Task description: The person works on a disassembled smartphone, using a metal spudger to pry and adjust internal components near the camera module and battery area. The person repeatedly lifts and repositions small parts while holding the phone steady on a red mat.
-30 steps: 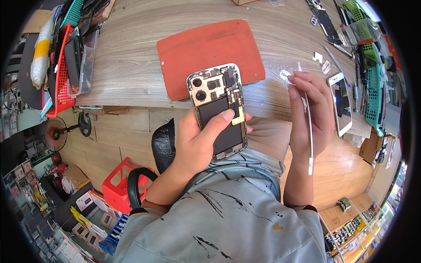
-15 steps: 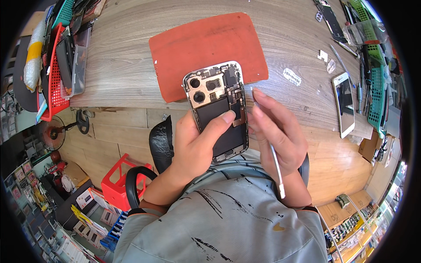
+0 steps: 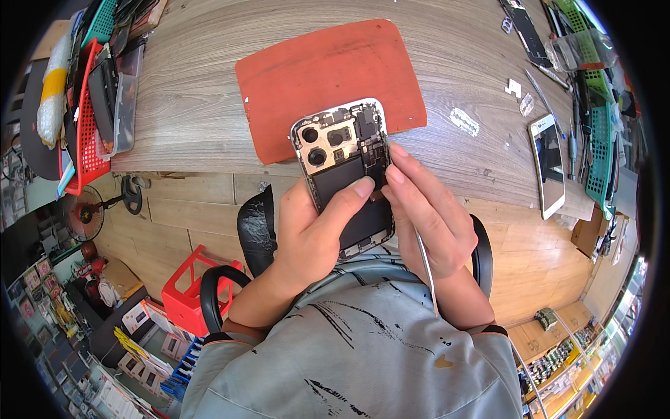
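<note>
An opened smartphone (image 3: 340, 183) with its back off lies in my left hand (image 3: 307, 234), camera lenses at the far left corner. That hand is closed round the left side, its thumb lying across the black battery. At the phone's right edge, my right hand (image 3: 438, 223) pinches a thin silver metal rod-like tool (image 3: 424, 262). Its shaft runs down past the palm toward my shirt. The fingertips hide the working end, close to the circuit board (image 3: 372, 148). Beneath the phone's far end is a reddish-brown mat (image 3: 328, 66).
A razor blade (image 3: 464, 121) and a white phone (image 3: 548, 167) lie on the wooden table (image 3: 188, 91) to the right. Green baskets (image 3: 598, 160) with tools line the right edge. A red basket (image 3: 91, 133) stands at the left; a red stool (image 3: 188, 290) is below it.
My right hand has moved left with the tool, bringing its fingertips to the phone's right edge. My left hand and the phone have hardly moved.
</note>
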### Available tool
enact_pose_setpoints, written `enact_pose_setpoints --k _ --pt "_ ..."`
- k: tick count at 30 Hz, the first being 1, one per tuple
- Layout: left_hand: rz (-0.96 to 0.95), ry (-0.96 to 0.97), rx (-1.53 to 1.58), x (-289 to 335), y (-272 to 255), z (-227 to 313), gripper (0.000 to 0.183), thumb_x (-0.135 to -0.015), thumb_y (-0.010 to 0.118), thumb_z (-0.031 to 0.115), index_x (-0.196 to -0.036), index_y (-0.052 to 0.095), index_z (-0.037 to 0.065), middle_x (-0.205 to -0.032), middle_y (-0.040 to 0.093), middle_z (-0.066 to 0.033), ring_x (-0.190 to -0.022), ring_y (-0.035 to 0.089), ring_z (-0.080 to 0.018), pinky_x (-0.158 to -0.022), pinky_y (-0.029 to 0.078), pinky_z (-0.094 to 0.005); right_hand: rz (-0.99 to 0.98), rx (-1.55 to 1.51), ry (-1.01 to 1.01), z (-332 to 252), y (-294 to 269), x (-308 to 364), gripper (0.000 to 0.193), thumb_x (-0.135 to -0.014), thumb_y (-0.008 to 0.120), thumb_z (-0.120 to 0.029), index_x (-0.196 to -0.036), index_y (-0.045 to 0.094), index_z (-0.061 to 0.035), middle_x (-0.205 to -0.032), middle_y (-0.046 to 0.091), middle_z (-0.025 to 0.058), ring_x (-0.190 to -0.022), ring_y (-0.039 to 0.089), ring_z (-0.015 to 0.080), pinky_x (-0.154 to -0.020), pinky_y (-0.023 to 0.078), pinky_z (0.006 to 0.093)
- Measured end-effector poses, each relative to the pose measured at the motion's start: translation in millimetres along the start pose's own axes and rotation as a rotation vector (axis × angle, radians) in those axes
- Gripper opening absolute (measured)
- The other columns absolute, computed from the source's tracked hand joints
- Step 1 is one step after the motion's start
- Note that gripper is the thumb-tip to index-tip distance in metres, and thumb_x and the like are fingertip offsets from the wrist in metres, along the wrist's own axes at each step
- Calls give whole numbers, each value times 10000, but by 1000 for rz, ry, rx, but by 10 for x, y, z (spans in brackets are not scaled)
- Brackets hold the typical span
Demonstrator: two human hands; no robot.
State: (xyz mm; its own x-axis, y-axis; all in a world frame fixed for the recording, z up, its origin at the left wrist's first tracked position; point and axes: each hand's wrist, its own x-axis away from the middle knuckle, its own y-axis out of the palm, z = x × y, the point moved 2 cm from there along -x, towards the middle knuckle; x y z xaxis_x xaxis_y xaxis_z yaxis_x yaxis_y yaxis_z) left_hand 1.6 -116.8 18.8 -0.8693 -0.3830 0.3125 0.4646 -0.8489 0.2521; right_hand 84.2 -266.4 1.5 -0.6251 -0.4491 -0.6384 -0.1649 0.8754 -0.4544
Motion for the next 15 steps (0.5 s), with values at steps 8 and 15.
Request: enact_pose_setpoints --k 8,15 --pt "-1 11 -18 12 -12 -9 241 -1114 684 83 -1307 750 -47 -1150 814 -79 -1039 742 -116 -911 601 -299 -4 21 -6 -1 13 -8 424 -866 833 118 -1278 826 16 -1335 796 251 -1027 844 307 -847 703 341" --pt "-14 19 -9 3 -18 -18 254 -1111 684 78 -1322 743 -51 -1192 808 -81 -1057 738 -113 -924 604 -300 21 45 -42 28 49 9 414 -876 806 131 -1280 814 42 -1330 794 254 -1019 841 304 -837 703 341"
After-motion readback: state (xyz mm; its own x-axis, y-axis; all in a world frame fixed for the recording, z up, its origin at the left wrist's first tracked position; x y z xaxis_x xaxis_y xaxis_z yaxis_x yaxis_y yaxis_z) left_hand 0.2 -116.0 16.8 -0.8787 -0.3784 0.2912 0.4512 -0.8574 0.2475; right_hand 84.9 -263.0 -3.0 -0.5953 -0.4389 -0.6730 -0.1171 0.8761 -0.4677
